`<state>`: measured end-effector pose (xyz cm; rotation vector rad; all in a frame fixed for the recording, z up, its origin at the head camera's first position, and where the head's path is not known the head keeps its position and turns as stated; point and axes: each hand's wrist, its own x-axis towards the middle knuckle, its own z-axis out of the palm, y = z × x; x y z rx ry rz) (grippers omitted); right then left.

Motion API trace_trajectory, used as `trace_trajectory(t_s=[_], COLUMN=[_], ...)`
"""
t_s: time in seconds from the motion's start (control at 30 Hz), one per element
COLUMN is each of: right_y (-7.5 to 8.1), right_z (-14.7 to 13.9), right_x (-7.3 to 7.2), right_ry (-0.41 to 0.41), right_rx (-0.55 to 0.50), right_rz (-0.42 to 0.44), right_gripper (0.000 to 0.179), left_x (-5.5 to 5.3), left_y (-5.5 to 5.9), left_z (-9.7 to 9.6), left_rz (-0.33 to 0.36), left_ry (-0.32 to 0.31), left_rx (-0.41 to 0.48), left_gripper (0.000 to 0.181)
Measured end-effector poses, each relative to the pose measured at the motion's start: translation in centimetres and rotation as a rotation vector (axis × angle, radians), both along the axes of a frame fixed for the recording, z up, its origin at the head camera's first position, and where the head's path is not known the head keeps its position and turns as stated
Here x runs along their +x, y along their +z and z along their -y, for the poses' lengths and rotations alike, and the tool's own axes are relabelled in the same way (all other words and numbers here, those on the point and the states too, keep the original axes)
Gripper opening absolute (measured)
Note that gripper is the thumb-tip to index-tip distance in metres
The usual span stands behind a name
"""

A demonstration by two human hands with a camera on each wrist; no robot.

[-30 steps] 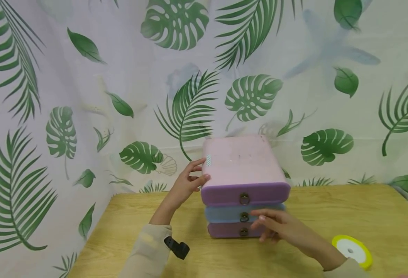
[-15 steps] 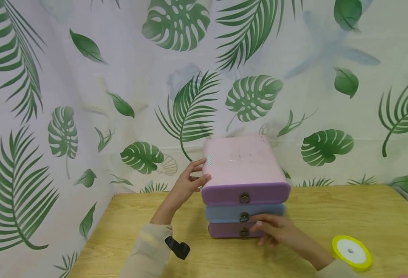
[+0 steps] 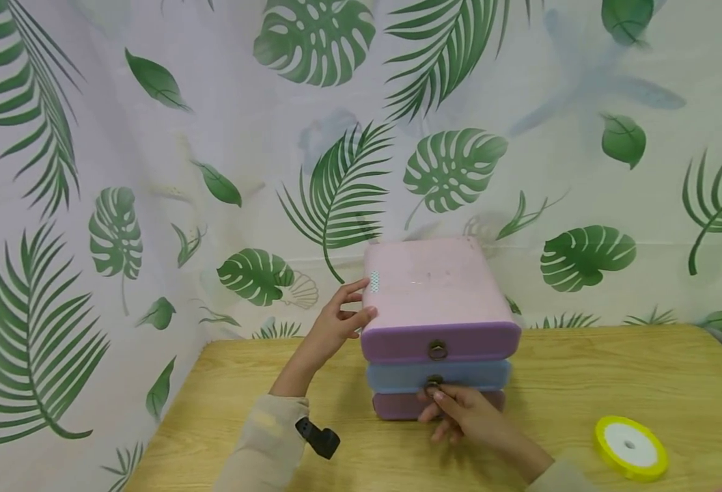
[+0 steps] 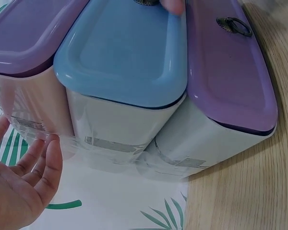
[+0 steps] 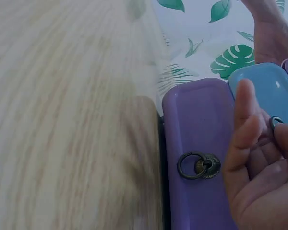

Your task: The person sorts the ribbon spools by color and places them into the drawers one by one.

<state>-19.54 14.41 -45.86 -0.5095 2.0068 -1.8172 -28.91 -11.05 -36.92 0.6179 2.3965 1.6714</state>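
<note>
A small three-drawer cabinet [image 3: 434, 280] with a pink top stands on the table. Its top drawer [image 3: 391, 344] is purple, the middle drawer [image 3: 391, 376] blue, the bottom drawer [image 3: 391, 406] purple. All three fronts look pushed in. My left hand [image 3: 328, 331] rests on the cabinet's upper left side, thumb and fingers spread. With thumb and finger, my right hand [image 3: 468, 413] pinches the ring pull [image 5: 273, 120] of the blue drawer; its other fingers hang in front of the bottom drawer. In the right wrist view the bottom drawer's ring [image 5: 192, 166] hangs free.
A flat yellow-rimmed reel [image 3: 631, 447] with a white middle lies on the wooden table [image 3: 582, 383], right of the cabinet. Behind the table hangs a leaf-patterned cloth [image 3: 447, 171]. A black strap device [image 3: 317, 437] sits on the left sleeve.
My right hand has moved left from beside the blue drawer's ring and now pinches it. The left hand stays on the cabinet's side. The view has shifted slightly.
</note>
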Motion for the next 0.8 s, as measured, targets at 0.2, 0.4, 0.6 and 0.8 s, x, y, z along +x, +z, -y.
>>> trace_trajectory(t_s=[0.2,0.4,0.6,0.8], right_y=[-0.1,0.0,0.0,-0.3], right_z=[0.0,-0.1,-0.4,-0.9], right_x=[0.8,2.6,4.9,6.9], right_ry=[-0.001,0.010,0.129,0.174], right_rx=[0.054,0.094,-0.061,-0.156], right_rz=[-0.099,-0.096,0.048,0.167], right_gripper=[0.049,0.049,0.053,0.054], left_x=[0.1,0.0,0.0,0.2], left_y=[0.0,-0.1,-0.1,0.2], left_z=[-0.1,-0.2,-0.1,-0.1], left_rz=[-0.012,-0.008,0.001,-0.004], left_ry=[0.007,0.021,0.019,0.018], left_rx=[-0.006,-0.015,-0.017,-0.007], left_gripper=[0.059,0.058,0.058,0.058])
